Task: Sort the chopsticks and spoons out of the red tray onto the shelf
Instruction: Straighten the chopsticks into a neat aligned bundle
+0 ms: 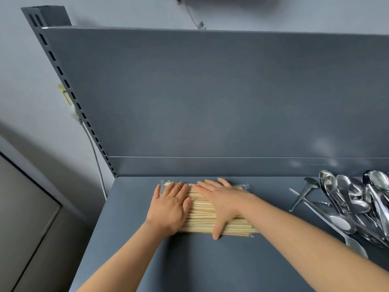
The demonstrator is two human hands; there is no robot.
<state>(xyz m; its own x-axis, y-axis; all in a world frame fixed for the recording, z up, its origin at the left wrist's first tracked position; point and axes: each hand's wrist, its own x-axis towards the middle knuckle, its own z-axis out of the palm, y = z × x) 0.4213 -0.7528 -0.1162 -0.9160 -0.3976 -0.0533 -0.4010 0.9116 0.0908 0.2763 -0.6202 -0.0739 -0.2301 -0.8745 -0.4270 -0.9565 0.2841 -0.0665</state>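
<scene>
A row of pale wooden chopsticks in clear wrappers (202,216) lies side by side on the grey shelf (210,260), near its back left. My left hand (170,207) lies flat on the left end of the row, fingers straight. My right hand (221,201) lies flat across the middle of the row, fingers spread and thumb pointing toward me. A heap of shiny metal spoons (355,203) sits on the shelf at the far right. The red tray is out of view.
The shelf's grey back panel (210,91) rises right behind the chopsticks. A slotted upright (69,87) marks the shelf's left edge, with a white cable (96,163) hanging beside it. Bare shelf surface lies between the chopsticks and the spoons and in front of them.
</scene>
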